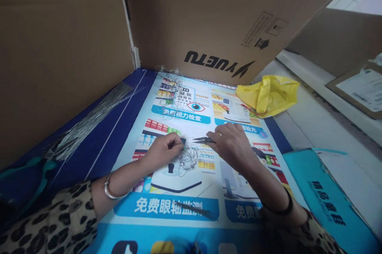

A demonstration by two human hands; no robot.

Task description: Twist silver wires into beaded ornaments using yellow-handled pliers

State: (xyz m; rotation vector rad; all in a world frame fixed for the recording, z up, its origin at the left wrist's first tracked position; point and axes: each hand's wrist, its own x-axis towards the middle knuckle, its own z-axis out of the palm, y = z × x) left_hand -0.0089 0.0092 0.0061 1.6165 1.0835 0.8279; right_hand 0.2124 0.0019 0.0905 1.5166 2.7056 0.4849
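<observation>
The left hand (162,151) is pinching a wire tangle (189,159), loops spreading toward four o'clock; the right hand's (234,144) fingers are clenching pliers (204,140), tips pointing toward nine. A yellow bag (282,94) is lying at two.

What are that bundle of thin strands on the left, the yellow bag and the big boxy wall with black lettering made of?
The bundle looks like bare metal wire, silvery and glinting. The yellow bag seems soft, maybe nonwoven fabric or plastic, given its creases. The wall looks like matte brown cardboard, printed like packaging.
</observation>
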